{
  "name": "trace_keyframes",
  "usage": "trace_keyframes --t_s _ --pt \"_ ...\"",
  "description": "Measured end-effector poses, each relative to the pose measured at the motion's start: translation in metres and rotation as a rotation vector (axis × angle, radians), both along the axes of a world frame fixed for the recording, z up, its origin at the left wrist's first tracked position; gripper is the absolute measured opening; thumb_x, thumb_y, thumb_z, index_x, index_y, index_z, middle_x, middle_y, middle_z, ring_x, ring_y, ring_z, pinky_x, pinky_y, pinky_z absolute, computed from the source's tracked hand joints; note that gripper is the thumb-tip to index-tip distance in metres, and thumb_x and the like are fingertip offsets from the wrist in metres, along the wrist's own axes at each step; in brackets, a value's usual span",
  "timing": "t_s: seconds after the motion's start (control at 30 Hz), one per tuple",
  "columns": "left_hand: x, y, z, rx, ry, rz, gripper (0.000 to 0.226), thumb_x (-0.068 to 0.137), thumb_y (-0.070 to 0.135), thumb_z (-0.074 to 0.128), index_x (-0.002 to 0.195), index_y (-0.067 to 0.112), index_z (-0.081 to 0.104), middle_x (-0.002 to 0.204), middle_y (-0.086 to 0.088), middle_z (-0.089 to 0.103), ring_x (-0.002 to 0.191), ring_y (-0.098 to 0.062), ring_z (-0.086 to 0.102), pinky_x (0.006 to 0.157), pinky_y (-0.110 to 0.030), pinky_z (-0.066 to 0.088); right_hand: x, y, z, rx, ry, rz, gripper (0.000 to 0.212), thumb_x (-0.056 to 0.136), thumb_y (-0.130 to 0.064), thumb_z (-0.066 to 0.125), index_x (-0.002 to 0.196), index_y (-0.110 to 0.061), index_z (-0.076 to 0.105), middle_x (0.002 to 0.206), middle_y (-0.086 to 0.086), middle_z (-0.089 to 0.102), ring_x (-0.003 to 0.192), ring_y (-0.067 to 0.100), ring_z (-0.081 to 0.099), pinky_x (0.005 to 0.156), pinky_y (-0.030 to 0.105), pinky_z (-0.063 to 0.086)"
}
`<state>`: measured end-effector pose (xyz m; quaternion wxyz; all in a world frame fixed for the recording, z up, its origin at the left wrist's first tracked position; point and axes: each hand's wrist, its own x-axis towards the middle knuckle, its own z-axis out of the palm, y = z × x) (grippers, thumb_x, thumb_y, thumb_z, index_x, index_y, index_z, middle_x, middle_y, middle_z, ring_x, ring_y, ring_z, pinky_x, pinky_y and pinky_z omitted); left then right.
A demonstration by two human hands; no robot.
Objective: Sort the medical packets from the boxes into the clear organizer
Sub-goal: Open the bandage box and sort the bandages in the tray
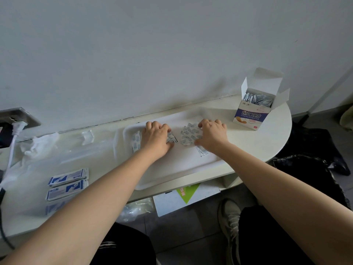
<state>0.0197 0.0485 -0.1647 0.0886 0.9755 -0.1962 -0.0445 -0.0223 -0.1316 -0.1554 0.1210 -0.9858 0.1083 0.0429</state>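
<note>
A white tray (172,169) lies on the table with small bandage packets (189,134) scattered on its far half. My left hand (155,138) has its fingers curled over a bunch of packets (171,139) near the tray's middle. My right hand (212,135) curls over the larger pile of packets. One packet (136,143) lies left of my left hand, another (202,151) below my right. An open bandage box (254,111) full of packets stands at the table's right end. The clear organizer (89,148) lies left of the tray.
Two blue-and-white flat packets (67,183) lie near the table's front left. Crumpled clear plastic (38,146) and a white plug with its cable (16,131) sit at the far left. Under the table are a white-green box (187,196) and black bags (305,169).
</note>
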Motion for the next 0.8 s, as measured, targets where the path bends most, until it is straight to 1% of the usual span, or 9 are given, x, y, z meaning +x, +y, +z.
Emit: trace_keyframes --t_s 0.13,0.2,0.27,0.33,0.4,0.5,0.57,0.7,0.8 --pt "-0.001 0.0 0.001 -0.004 0.008 -0.012 0.049 0.086 0.035 0.061 0.131 0.021 0.048 0.13 -0.007 0.043 0.124 -0.029 0.03 0.1 -0.032 0.03 -0.001 -0.001 0.002 0.048 -0.017 0.057 0.032 0.082 -0.031 0.066 0.107 -0.013 0.06 0.104 0.007 0.058 0.107 0.028 0.047 0.085 0.035 0.03" --pt "-0.001 0.001 0.002 -0.026 0.002 -0.015 0.052 0.085 0.028 0.059 0.134 0.018 0.046 0.132 -0.009 0.042 0.125 -0.03 0.03 0.102 -0.031 0.028 -0.002 -0.001 0.005 0.124 -0.059 0.07 0.021 0.086 -0.028 0.061 0.098 -0.011 0.057 0.089 0.007 0.056 0.094 0.03 0.055 0.074 0.031 0.031" --pt "-0.002 0.002 0.005 -0.101 -0.002 -0.008 0.053 0.084 0.021 0.058 0.136 0.015 0.044 0.133 -0.011 0.042 0.125 -0.032 0.032 0.105 -0.031 0.025 -0.001 -0.001 0.012 0.218 -0.138 0.065 0.016 0.087 -0.023 0.061 0.09 -0.009 0.053 0.078 0.009 0.055 0.079 0.034 0.058 0.062 0.029 0.03" --pt "-0.004 0.004 0.011 -0.242 -0.028 0.002 0.053 0.082 0.013 0.056 0.134 0.01 0.046 0.131 -0.014 0.045 0.124 -0.035 0.035 0.105 -0.031 0.024 -0.001 0.001 0.019 0.253 -0.224 0.107 0.017 0.085 -0.021 0.062 0.09 -0.007 0.054 0.079 0.013 0.06 0.075 0.035 0.056 0.058 0.032 0.031" --pt "-0.01 0.007 0.017 -0.421 -0.093 -0.026 0.053 0.079 0.004 0.052 0.132 0.007 0.049 0.127 -0.015 0.048 0.12 -0.035 0.04 0.102 -0.031 0.028 -0.006 0.007 0.023 0.23 -0.258 0.203 0.017 0.084 -0.021 0.063 0.095 -0.008 0.058 0.086 0.014 0.065 0.078 0.034 0.058 0.06 0.034 0.038" --pt "-0.024 0.012 0.025 -0.578 -0.127 -0.111 0.058 0.071 0.005 0.045 0.128 0.011 0.052 0.122 -0.007 0.05 0.114 -0.024 0.046 0.094 -0.029 0.039 -0.015 0.019 0.02 0.181 -0.209 0.325 0.019 0.085 -0.021 0.063 0.1 -0.011 0.059 0.093 0.012 0.065 0.087 0.032 0.058 0.066 0.034 0.037" --pt "-0.031 0.013 0.026 -0.527 -0.087 -0.166 0.054 0.072 0.013 0.047 0.126 0.012 0.053 0.12 -0.005 0.054 0.111 -0.022 0.048 0.093 -0.031 0.041 -0.018 0.025 0.013 0.136 -0.175 0.376 0.019 0.086 -0.021 0.062 0.103 -0.013 0.059 0.097 0.011 0.064 0.092 0.031 0.058 0.071 0.035 0.04" --pt "-0.041 0.012 0.012 -0.172 -0.024 -0.226 0.057 0.079 0.032 0.065 0.13 0.015 0.047 0.126 -0.004 0.053 0.116 -0.024 0.045 0.099 -0.035 0.037 -0.021 0.029 0.008 0.074 -0.162 0.42 0.027 0.087 -0.024 0.062 0.112 -0.014 0.058 0.107 0.009 0.064 0.101 0.029 0.056 0.08 0.035 0.041" --pt "-0.043 0.009 0.002 -0.101 -0.075 -0.207 0.05 0.085 0.029 0.062 0.13 0.014 0.046 0.128 -0.005 0.054 0.118 -0.025 0.045 0.099 -0.036 0.037 -0.02 0.025 0.003 0.012 -0.124 0.412 0.031 0.087 -0.029 0.062 0.115 -0.018 0.057 0.113 0.005 0.061 0.109 0.026 0.052 0.088 0.035 0.038"
